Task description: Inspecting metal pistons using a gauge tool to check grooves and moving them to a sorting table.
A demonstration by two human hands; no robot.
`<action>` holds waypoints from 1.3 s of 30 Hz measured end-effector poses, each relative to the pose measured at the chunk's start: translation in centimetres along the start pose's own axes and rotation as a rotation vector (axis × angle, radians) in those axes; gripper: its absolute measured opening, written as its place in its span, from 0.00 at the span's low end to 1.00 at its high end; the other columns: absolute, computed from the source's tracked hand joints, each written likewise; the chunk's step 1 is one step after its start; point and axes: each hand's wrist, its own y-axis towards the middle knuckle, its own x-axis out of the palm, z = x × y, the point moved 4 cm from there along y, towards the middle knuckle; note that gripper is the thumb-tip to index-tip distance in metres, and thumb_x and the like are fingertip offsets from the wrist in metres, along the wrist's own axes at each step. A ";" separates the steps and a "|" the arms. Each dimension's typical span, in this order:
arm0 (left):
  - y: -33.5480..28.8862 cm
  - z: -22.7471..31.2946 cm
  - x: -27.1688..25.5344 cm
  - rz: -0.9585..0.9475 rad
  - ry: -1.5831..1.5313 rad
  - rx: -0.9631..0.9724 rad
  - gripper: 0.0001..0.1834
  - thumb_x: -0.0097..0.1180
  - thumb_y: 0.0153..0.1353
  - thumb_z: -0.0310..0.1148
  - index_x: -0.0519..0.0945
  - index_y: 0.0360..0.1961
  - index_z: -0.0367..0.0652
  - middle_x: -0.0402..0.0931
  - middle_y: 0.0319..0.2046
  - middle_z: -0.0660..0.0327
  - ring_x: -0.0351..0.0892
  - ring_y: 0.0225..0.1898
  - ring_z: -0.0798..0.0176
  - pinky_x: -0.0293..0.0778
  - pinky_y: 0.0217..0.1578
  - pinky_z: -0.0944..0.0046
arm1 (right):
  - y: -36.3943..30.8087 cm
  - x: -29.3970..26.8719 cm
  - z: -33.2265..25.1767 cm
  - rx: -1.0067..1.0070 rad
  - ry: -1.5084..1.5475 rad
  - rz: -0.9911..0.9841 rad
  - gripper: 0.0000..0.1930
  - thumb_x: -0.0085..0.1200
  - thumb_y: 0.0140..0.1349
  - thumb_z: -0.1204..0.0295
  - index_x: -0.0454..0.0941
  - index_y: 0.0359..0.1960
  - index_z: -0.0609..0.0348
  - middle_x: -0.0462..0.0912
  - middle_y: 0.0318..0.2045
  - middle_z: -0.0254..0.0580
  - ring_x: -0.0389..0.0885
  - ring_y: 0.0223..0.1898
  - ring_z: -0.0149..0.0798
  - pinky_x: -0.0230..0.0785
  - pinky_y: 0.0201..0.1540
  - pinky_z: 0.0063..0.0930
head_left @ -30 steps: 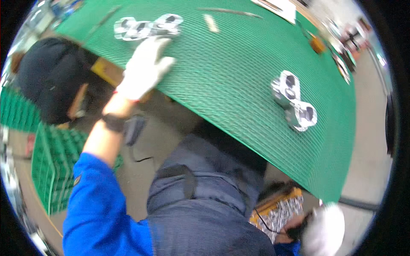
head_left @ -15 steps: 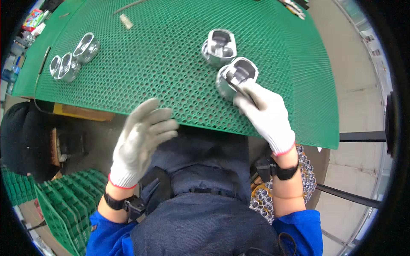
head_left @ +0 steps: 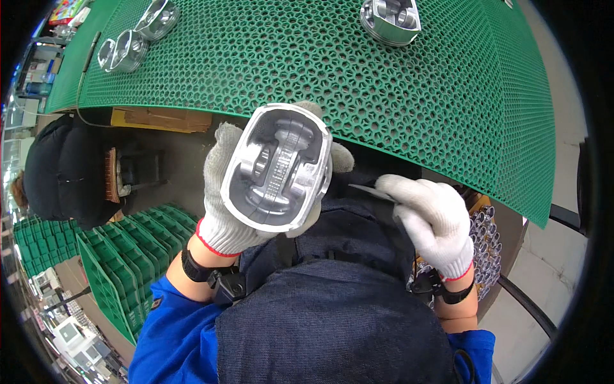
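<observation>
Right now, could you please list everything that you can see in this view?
Held piston: one, silver, centre
Mat pistons: four, silver, three upper left, one upper right
Perforated mat: one, green, across top
Thin rod: one, dark, mat's left end
Thin flat tool: one, grey, right of centre
Crates: several, green, lower left
Metal parts: many, silver, lower right
Padded shape: one, black, left, identity unclear
Background clutter: mixed, far left
Apron: one, dark blue, lower middle
Left hand: one, white-gloved, holding piston
Right hand: one, white-gloved, holding tool
</observation>
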 end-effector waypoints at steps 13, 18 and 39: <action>1.3 0.9 1.7 0.105 0.090 0.090 0.42 0.42 0.66 0.61 0.58 0.66 0.33 0.63 0.56 0.25 0.82 0.23 0.50 0.74 0.14 0.69 | 1.5 0.9 -0.7 -0.141 -0.113 -0.038 0.20 0.57 0.51 0.76 0.82 0.48 0.51 0.78 0.22 0.37 0.78 0.22 0.42 0.71 0.26 0.32; 1.5 4.6 2.6 0.030 0.360 0.666 0.54 0.50 0.50 0.75 0.65 0.62 0.36 0.70 0.57 0.45 0.75 0.54 0.44 0.77 0.51 0.42 | 0.3 -1.5 0.6 0.137 0.299 0.310 0.18 0.51 0.52 0.83 0.81 0.46 0.64 0.86 0.39 0.46 0.84 0.33 0.40 0.75 0.40 0.29; -0.7 2.8 2.0 0.223 1.067 0.597 0.50 0.58 0.56 0.63 0.55 0.67 0.37 0.71 0.54 0.48 0.75 0.54 0.55 0.74 0.53 0.56 | 0.7 -1.3 -0.9 -0.066 -0.102 0.120 0.18 0.59 0.50 0.76 0.83 0.45 0.48 0.76 0.19 0.37 0.77 0.20 0.40 0.70 0.25 0.31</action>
